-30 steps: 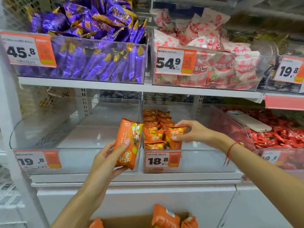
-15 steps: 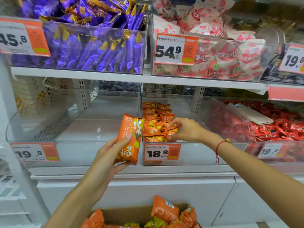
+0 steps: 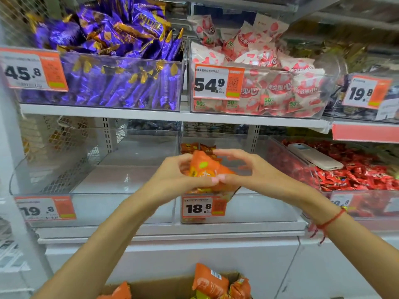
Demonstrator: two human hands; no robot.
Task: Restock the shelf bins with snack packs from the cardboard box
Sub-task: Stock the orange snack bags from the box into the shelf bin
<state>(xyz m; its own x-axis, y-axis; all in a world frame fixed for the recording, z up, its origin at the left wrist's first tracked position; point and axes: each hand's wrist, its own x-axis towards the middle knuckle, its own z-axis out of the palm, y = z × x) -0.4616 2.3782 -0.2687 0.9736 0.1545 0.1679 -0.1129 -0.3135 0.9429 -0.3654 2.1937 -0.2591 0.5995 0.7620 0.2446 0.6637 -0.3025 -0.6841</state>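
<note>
We see bright, even store light from overhead, w/ hardly any shadows. Glare streaks the clear bin fronts (image 3: 121, 210) on the lower shelf. Motion blur smears the left hand (image 3: 172, 180), right hand (image 3: 248, 171) and the orange pack (image 3: 205, 169) btwn them. Far-right packs go soft. Wide-angle bend curves the left edge; the near cardboard box (image 3: 168, 288) is blurry.
</note>
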